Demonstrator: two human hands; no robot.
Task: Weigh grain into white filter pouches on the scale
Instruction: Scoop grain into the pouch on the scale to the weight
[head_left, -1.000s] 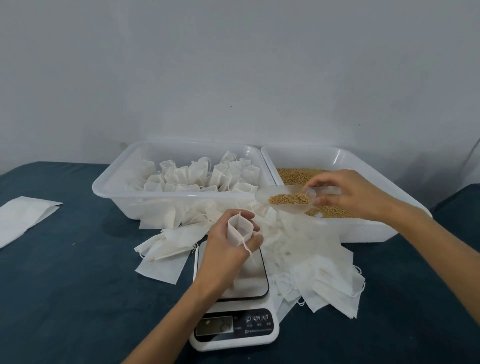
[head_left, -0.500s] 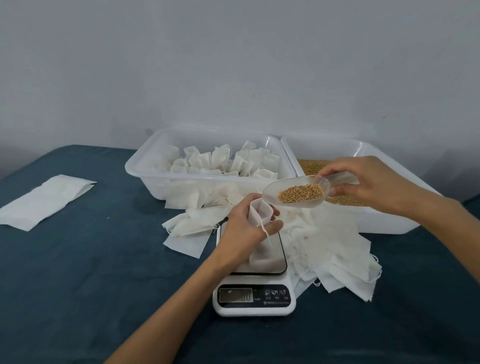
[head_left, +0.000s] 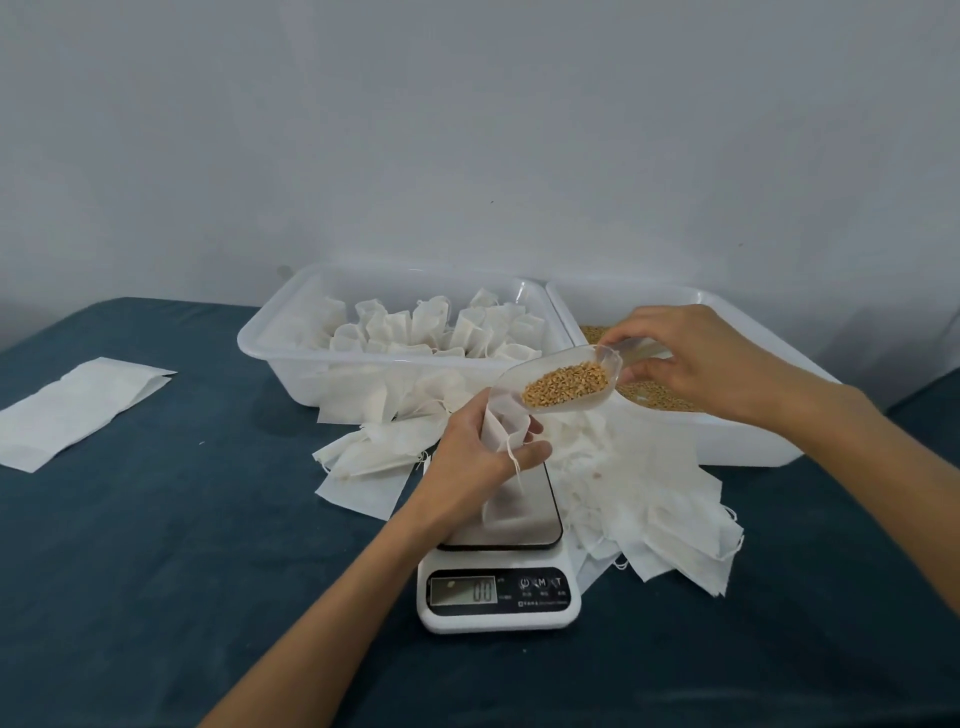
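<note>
My left hand (head_left: 480, 457) grips a white filter pouch (head_left: 503, 470) upright on the steel platform of the white scale (head_left: 524, 530), mouth held wide. My right hand (head_left: 691, 364) holds a clear plastic scoop (head_left: 561, 384) by its handle. Golden grain (head_left: 566, 382) fills the scoop, whose tilted lip touches the pouch's mouth. The scale display (head_left: 465, 591) reads 0.0. Behind the right hand, a white tub (head_left: 737, 436) holds more grain.
A second white tub (head_left: 291, 364) at the back holds several upright filled pouches. Flat unused pouches (head_left: 654, 504) lie heaped around the scale on both sides. A flat white bag (head_left: 78, 410) lies at the far left on the dark blue cloth.
The scoop has travelled left and down from over the grain tub to the pouch's mouth and tilted toward it. The left hand has kept its hold on the pouch.
</note>
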